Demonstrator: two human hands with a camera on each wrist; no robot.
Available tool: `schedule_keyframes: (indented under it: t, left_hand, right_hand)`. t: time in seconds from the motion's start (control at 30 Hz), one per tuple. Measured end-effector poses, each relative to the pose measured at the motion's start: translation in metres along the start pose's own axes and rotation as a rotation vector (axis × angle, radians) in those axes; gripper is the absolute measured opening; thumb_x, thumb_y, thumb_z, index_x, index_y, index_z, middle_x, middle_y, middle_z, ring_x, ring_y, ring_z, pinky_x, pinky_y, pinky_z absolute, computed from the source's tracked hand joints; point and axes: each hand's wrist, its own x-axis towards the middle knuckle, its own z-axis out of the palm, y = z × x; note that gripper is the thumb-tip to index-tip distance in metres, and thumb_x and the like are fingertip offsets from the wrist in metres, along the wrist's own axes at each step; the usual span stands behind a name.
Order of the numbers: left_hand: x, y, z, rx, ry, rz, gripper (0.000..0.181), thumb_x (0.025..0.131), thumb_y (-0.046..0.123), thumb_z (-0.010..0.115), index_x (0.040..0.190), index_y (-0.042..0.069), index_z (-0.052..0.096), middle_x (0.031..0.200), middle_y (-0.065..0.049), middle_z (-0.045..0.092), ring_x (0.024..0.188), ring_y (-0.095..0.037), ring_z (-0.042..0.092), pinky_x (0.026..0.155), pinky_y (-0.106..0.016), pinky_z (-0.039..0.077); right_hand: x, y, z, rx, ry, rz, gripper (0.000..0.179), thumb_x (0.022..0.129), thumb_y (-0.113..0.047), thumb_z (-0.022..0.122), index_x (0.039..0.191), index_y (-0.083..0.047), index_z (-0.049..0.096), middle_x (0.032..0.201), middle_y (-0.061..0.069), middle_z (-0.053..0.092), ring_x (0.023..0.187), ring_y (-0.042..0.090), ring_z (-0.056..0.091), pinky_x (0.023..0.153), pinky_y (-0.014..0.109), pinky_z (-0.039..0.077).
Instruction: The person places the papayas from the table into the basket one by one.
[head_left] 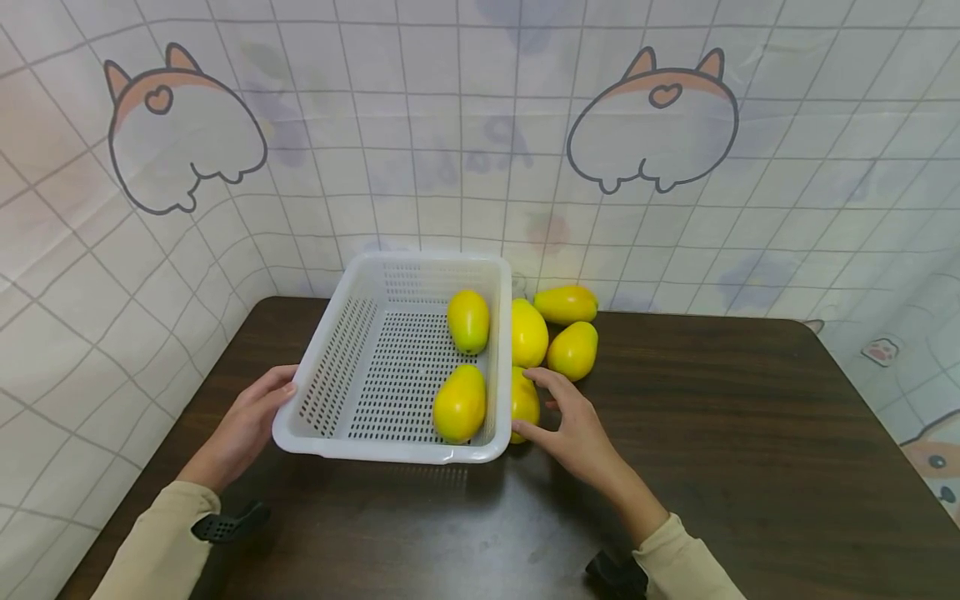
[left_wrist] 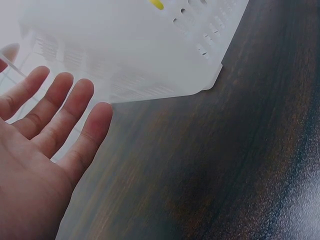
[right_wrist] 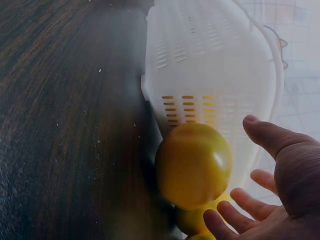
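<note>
A white plastic basket [head_left: 390, 452] with slotted walls stands on the dark table, two yellow mangoes inside along its right side: one at the back [head_left: 468, 322], one at the front [head_left: 460, 403]. My left hand [head_left: 251, 421] holds the basket's left rim, thumb over the edge and fingers along the outside wall. Beside the basket's right wall is another mango [right_wrist: 194, 165], partly hidden by the rim in the head view. Around it my right hand [head_left: 573, 425] is spread, thumb and fingers apart; a gap shows between hand and fruit in the right wrist view.
Behind that mango, more yellow fruit lies outside the basket: a large one [head_left: 528, 333] against the wall, a smaller one [head_left: 573, 351] and a longer one [head_left: 566, 304] near the back edge. A white gridded curtain [head_left: 420, 125] hangs behind the wooden table [head_left: 712, 433].
</note>
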Motion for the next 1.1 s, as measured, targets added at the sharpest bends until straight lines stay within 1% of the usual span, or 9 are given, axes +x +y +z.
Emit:
schedule_keyframes:
  t: [0.57,0.87,1.1]
  left_hand:
    - [0.001,0.002,0.001,-0.008,-0.003,0.009,0.04,0.105,0.032,0.035,0.142,0.015,0.037,0.122,0.012,0.051,0.105,-0.005,0.059,0.085,-0.029,0.051]
    - [0.001,0.001,0.001,-0.002,0.007,-0.009,0.041,0.105,0.034,0.035,0.142,0.016,0.037,0.122,0.013,0.05,0.105,-0.004,0.058,0.086,-0.029,0.051]
    - [0.0,0.001,0.001,0.001,0.008,-0.01,0.042,0.105,0.033,0.035,0.143,0.015,0.036,0.123,0.012,0.049,0.106,-0.004,0.058,0.086,-0.029,0.051]
  right_hand:
    - [0.003,0.001,0.005,0.014,-0.006,0.024,0.064,0.079,-0.016,0.08,0.135,-0.01,0.05,0.138,0.008,0.052,0.125,0.028,0.051,0.093,0.045,0.051]
    - [0.005,0.003,0.009,0.023,-0.015,0.066,0.062,0.079,-0.016,0.079,0.134,-0.011,0.05,0.139,0.009,0.05,0.124,0.029,0.051,0.093,0.047,0.051]
    - [0.006,0.008,0.012,0.027,-0.018,0.093,0.062,0.079,-0.017,0.079,0.134,-0.011,0.05,0.14,0.009,0.048,0.122,0.028,0.051,0.092,0.047,0.052]
